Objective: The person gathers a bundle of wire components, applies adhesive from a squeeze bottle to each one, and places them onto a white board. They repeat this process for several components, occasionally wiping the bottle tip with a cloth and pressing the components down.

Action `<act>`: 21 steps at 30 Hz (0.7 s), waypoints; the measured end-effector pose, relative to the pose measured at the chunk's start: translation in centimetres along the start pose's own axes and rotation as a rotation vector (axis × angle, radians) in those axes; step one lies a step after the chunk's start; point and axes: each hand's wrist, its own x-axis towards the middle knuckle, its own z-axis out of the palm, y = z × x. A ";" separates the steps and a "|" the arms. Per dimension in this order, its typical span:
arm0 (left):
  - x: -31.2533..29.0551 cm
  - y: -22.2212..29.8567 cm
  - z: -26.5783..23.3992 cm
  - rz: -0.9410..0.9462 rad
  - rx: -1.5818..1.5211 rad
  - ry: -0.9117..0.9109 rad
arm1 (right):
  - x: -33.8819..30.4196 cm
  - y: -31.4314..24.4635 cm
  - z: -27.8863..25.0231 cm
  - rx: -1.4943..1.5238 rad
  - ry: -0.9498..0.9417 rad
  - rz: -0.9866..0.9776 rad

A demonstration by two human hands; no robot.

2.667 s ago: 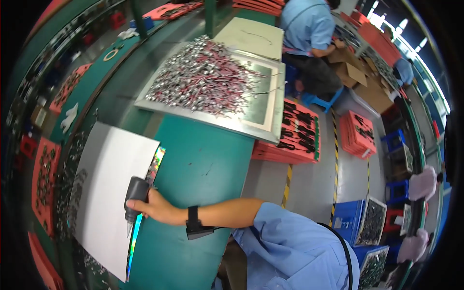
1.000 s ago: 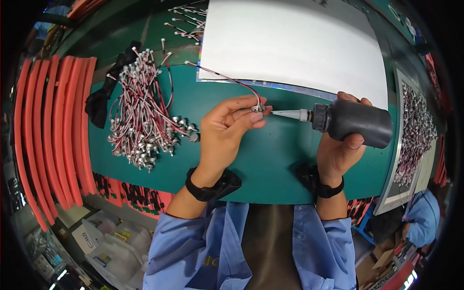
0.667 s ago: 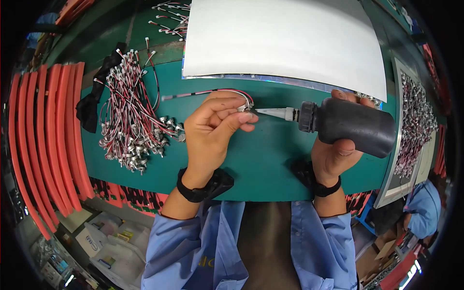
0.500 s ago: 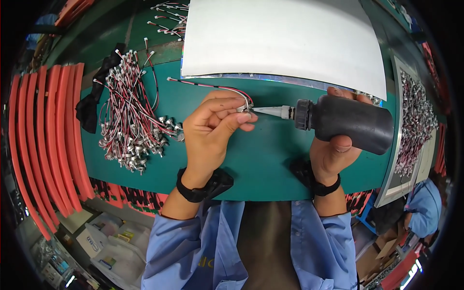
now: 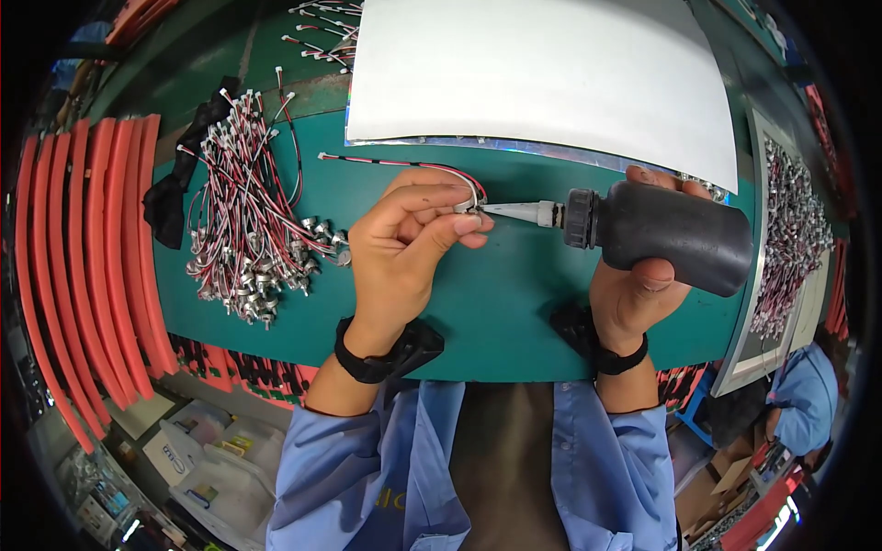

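Pinched between the thumb and fingers of my left hand (image 5: 397,246) is a small wired metal component (image 5: 470,208). Its red, black and white wires (image 5: 395,163) trail to the left and end in a white connector. My right hand (image 5: 623,298) grips a dark squeeze bottle (image 5: 680,234) lying on its side in the air. The bottle's pale tapered nozzle (image 5: 522,212) points left, its tip at the component; whether they touch I cannot tell. My fingers partly hide the component. To the left a heap of similar wired components (image 5: 253,202) rests on the green table.
A large white sheet (image 5: 542,73) covers the far part of the table (image 5: 496,312). At the right stands a framed tray (image 5: 735,354) full of wired parts. Red foam strips (image 5: 87,266) and a black cloth (image 5: 165,211) lie left. Another person's blue sleeve (image 5: 808,395) shows lower right.
The bottle in my right hand has shifted very slightly to the right. The component in my left hand has moved a hair to the right. Both grips are the same.
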 end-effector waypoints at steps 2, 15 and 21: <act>0.0 -0.1 0.0 0.001 0.003 -0.005 | 0.0 0.0 0.1 0.002 -0.006 0.008; -0.1 -0.1 -0.1 -0.002 0.010 0.004 | 0.0 0.1 -0.1 0.005 0.000 -0.014; 0.0 0.1 -0.1 -0.039 -0.032 -0.004 | 0.0 0.2 -0.1 0.001 -0.007 -0.006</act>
